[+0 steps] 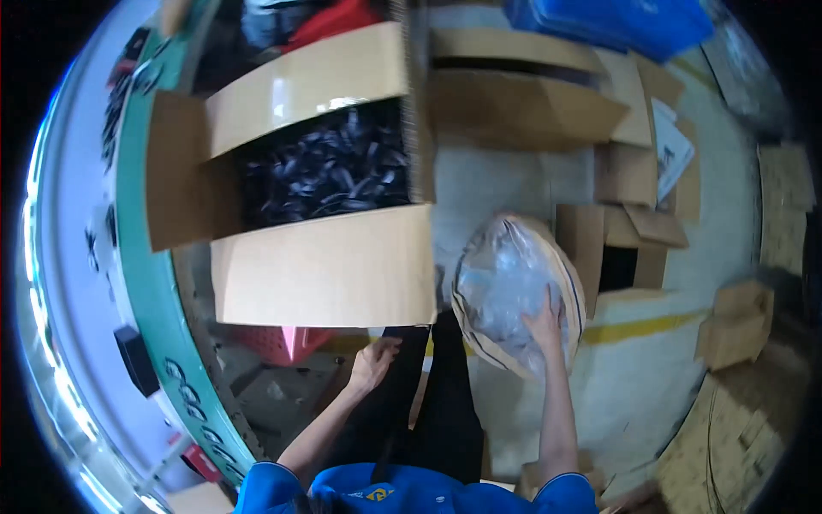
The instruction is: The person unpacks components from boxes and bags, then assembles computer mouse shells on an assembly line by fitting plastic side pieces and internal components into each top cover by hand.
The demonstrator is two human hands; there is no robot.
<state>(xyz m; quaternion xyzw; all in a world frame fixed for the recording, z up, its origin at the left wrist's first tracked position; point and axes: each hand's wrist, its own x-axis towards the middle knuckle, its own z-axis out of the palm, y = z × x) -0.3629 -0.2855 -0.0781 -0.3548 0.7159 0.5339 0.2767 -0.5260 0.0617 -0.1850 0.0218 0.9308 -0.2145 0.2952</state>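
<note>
My right hand (545, 325) reaches into a round-mouthed sack (572, 295) lined with clear plastic. Its fingers are apart and rest against translucent plastic bags or pieces (505, 295) inside; their exact kind is blurred. My left hand (372, 364) is in front of my legs, just below the near flap of a big open cardboard carton (321, 270). Its fingers are curled in, and nothing shows between them. Many small shiny black parts (330, 167) fill the carton; I cannot make out what they are.
Along the left runs a green-edged bench (154, 291) with a black box (137, 360) and several dark rings. A pink basket (287, 341) sits under the carton's near flap. Open cardboard boxes (629, 184) stand at the right, and a blue bin (612, 26) is at the back.
</note>
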